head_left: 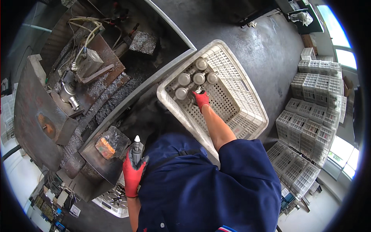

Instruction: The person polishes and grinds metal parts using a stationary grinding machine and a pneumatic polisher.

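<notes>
My right hand [201, 99], in a red glove, reaches down into a white plastic crate [253, 110]. Its fingers close on a metal part [192, 101], mostly hidden under the glove. Beside it in the crate stand several round-topped metal parts [199, 79], grouped toward the far left end. My left hand [133, 172], gloved in red with dark fingertips, is wrapped around a dark grey cylindrical piece with a white cone tip [136, 147]. That piece points upward near the metal bench, left of my lap; its lower end is hidden in the glove.
At left is a machine [42, 104] with metal chips and a clamped metal part [69, 91]. A raised metal edge [170, 62] runs between it and the crate. A plastic bag [110, 143] lies on the bench. Stacked white crates [309, 112] line the right side.
</notes>
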{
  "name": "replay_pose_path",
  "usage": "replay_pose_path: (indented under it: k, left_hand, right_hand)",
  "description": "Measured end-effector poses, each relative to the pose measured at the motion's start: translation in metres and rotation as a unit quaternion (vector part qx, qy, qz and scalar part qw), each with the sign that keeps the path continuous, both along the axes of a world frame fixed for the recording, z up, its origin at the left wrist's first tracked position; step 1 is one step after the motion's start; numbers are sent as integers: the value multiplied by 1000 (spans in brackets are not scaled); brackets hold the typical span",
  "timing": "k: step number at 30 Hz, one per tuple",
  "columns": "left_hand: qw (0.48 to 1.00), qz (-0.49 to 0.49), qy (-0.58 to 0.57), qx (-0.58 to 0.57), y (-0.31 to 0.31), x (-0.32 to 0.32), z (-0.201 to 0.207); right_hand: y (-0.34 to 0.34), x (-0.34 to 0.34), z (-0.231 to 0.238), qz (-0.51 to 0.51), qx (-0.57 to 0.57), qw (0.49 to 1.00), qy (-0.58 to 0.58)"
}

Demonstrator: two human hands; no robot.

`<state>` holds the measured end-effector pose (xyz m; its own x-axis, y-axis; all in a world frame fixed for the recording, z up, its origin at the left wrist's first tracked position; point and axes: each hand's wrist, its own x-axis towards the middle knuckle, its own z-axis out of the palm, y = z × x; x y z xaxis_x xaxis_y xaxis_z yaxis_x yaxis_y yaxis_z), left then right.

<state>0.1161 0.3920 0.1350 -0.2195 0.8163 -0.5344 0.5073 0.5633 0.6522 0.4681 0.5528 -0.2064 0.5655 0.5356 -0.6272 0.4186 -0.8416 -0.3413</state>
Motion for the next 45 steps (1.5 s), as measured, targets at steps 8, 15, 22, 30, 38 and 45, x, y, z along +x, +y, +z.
replay_pose_path:
  k: [8, 15, 22, 30, 38, 45]
  left_hand:
    - [999, -1, -24, 24, 4, -1, -13]
    - [983, 93, -58, -146, 21, 2, 0]
    - [993, -17, 45, 107, -15, -18, -36]
    - [998, 52, 25, 34, -43, -31, -22]
    - [994, 101, -6, 39, -83, -55, -21]
    - [986, 110, 22, 119, -79, -64, -12]
  right_hand:
    - [5, 21, -39, -109, -5, 993, 37]
    - [12, -16, 4, -97, 2, 995, -9]
    - [13, -28, 10, -208, 11, 978, 14]
    - [-1, -36, -8, -121, 32, 990, 57]
    - [-2, -53, 39, -129, 139, 981, -33]
    - [-45, -193, 272, 268, 215, 826, 447]
